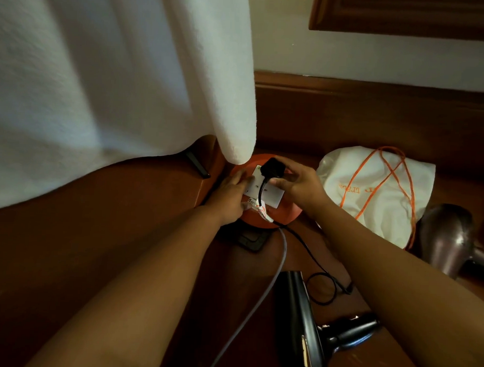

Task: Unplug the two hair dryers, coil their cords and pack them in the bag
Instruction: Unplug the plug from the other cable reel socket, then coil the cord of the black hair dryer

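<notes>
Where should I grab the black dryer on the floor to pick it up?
Probably the handle of the black dryer. It sticks out to the right, clear of the barrel, narrow enough for a hand to wrap. Come from above on the right, near the right arm. The black cord loops just beyond it, so lift gently.

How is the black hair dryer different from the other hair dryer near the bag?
The black hair dryer is glossy black and lies in the foreground; the brownish hair dryer is metallic brown and lies at the right edge, beside the white bag. The black one shows whole, with its thin black cord looping away; the brown one is cut off by the frame. Both lie on the wooden surface, untouched by either hand.
</notes>
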`<state>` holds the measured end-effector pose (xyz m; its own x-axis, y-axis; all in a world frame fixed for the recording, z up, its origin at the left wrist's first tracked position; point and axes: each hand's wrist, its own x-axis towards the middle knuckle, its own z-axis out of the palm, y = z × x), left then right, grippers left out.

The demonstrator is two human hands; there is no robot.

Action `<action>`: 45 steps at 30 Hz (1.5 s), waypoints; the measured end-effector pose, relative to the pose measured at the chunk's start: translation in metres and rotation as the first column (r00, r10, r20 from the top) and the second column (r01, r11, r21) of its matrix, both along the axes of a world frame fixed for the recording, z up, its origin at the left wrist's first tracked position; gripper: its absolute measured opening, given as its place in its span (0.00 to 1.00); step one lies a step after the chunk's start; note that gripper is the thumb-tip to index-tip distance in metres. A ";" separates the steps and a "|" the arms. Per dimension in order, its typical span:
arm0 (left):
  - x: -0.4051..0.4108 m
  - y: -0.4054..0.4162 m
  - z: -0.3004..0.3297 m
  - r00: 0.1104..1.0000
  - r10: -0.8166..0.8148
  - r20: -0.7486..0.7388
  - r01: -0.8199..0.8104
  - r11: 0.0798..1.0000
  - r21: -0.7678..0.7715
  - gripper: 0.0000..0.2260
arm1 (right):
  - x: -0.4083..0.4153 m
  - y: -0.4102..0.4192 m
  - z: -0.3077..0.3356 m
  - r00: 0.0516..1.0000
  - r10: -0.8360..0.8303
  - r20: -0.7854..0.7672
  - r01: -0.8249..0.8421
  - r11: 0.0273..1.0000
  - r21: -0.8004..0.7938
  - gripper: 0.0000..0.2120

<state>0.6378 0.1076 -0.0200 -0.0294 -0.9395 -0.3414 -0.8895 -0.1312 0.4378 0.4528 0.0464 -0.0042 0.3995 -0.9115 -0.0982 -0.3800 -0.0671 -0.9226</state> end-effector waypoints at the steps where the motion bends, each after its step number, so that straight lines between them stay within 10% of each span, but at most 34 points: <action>1: 0.000 0.000 0.001 1.000 -0.004 -0.001 0.004 1.000 0.005 0.32 | -0.001 0.000 0.002 1.000 -0.016 0.022 0.015 1.000 0.025 0.26; 12: -0.032 0.023 0.016 0.980 0.092 0.176 -0.089 0.996 -0.028 0.27 | -0.088 0.049 0.026 0.913 -0.295 -0.281 0.290 0.955 -0.061 0.32; 18: -0.116 0.090 0.023 0.979 0.162 -0.125 -0.171 0.983 -0.069 0.25 | -0.170 0.073 0.040 0.791 -0.339 -0.509 0.365 0.930 -0.053 0.23; 24: -0.199 0.167 0.026 0.999 -0.046 -0.026 0.042 0.991 -0.130 0.14 | -0.235 0.118 0.054 0.726 -0.252 -0.640 0.377 0.924 0.063 0.24; 33: -0.271 0.202 0.017 0.890 -0.258 0.377 0.242 0.966 0.090 0.24 | -0.307 0.192 0.050 0.729 -0.200 -0.655 0.418 0.888 0.194 0.18; 45: -0.269 0.198 0.015 0.853 -0.329 0.405 0.293 0.944 0.150 0.35 | -0.350 0.229 0.022 0.782 -0.264 -0.565 0.461 0.855 0.239 0.22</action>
<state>0.3684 0.3060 -0.0054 -0.1529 -0.8740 -0.4612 -0.9862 0.1646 0.0152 0.1030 0.2751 0.0174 -0.1491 -0.8406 -0.5208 -0.7155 0.4552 -0.5299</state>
